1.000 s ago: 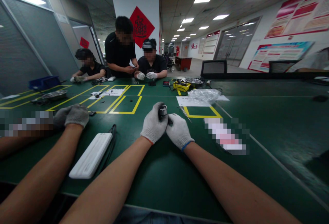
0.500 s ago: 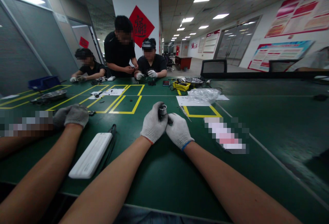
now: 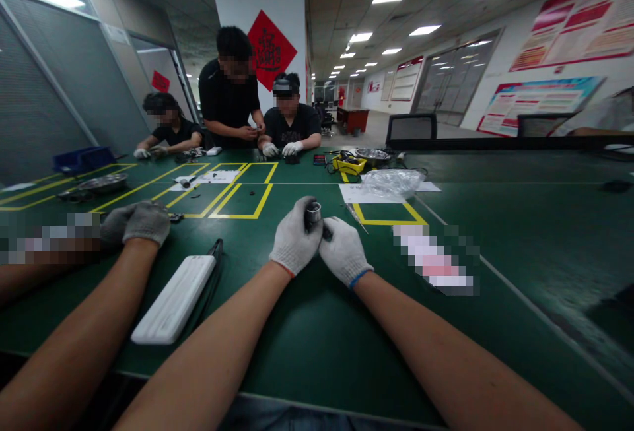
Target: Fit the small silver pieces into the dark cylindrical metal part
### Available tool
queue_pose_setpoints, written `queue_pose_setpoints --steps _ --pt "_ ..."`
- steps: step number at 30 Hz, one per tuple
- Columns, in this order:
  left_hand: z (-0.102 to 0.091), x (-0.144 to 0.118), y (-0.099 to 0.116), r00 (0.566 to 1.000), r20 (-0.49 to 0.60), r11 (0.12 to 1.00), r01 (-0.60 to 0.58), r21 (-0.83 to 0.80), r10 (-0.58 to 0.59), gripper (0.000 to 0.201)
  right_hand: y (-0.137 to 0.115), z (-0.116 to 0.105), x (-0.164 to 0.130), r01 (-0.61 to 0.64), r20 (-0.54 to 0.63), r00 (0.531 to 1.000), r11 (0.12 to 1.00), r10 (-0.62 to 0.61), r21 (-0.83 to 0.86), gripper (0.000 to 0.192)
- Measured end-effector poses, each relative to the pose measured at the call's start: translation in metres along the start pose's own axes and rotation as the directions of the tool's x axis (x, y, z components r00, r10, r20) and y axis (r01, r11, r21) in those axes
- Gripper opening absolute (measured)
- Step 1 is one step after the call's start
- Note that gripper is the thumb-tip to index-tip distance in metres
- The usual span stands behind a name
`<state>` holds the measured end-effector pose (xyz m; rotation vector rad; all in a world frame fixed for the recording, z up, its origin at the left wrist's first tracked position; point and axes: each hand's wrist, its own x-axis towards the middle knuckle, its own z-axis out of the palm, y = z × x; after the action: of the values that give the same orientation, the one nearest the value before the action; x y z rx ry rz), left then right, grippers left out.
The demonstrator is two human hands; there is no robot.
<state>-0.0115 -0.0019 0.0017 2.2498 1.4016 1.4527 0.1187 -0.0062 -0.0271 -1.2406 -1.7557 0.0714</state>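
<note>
On the green worktop, both gloved hands, left and right, pinch a small metal cylinder.

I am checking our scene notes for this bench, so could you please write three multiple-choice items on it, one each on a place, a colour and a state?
1. Where does the white flat case lie?
A. on the table, to the left of the wearer's left forearm
B. inside a yellow-taped box
C. on the black chair

2. What colour are the taped outlines on the green table?
A. red
B. yellow
C. white

3. How is the small metal cylinder held?
A. lying loose on the table
B. by the right hand only
C. between both gloved hands

Answers:
1 A, it lies on the mat beside that forearm.
2 B, the lines are yellow.
3 C, the left hand and right hand both close around it.
</note>
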Motion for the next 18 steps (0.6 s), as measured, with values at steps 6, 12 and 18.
queue_pose_setpoints --steps 6,12,18 --pt "-0.0005 0.0 -0.0003 1.0 -0.001 1.0 -0.006 0.009 0.006 0.041 -0.0003 -0.0008 0.0002 0.0 0.008 1.0 1.0 0.0 0.007 0.015" --pt "-0.0007 -0.0004 -0.001 1.0 -0.004 1.0 -0.016 -0.002 0.016 0.042 -0.0016 -0.0015 0.0004 -0.01 0.013 1.0 1.0 0.01 0.016 0.015" --pt "0.0001 -0.0005 -0.001 1.0 -0.002 1.0 -0.002 0.004 0.002 0.041 -0.0028 -0.0022 0.0008 -0.02 0.023 1.0 1.0 0.02 0.022 0.015"
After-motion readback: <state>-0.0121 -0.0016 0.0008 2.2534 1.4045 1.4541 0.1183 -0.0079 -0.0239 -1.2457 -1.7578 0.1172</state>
